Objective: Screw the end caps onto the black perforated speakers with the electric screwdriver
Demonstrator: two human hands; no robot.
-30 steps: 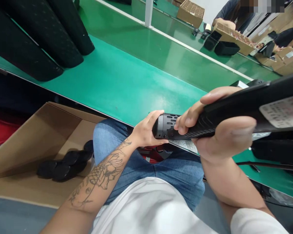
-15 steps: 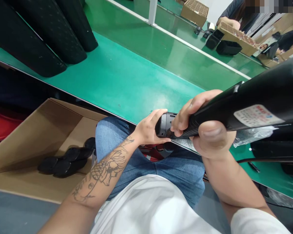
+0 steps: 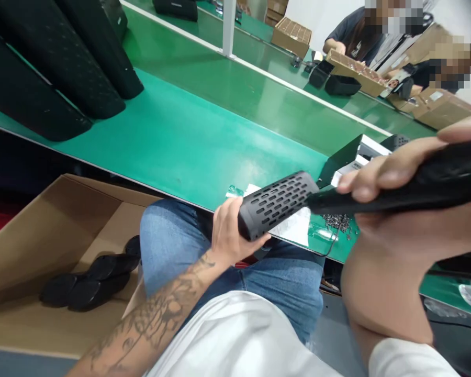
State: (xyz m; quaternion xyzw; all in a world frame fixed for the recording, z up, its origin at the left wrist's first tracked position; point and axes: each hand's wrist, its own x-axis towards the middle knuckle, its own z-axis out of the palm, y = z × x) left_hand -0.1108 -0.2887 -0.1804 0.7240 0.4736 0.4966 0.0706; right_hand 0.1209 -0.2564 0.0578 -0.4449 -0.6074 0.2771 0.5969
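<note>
My left hand (image 3: 231,233) is wrapped round the near end of a dark grey slotted housing (image 3: 280,201), tilted with its far end up to the right. In my right hand (image 3: 392,178) is a black electric screwdriver (image 3: 427,175), held level across the right side. Its narrow nose overlaps the housing's right end; whether they touch, I cannot tell. Below the nose a pile of small screws (image 3: 336,222) lies on the green bench (image 3: 188,136), beside a white sheet (image 3: 298,228). A thin cord runs over the bench edge.
Tall black casings (image 3: 70,68) stand at the bench's left. An open cardboard box (image 3: 27,241) with several black parts (image 3: 94,283) is at my left knee. A black-and-white device (image 3: 357,157) stands behind the screwdriver. Across the partition, people work among cardboard trays (image 3: 292,36).
My right hand has moved right and drawn the screwdriver back, baring the housing's slotted side. The housing now points up to the right, still in my left hand. The view has shifted slightly.
</note>
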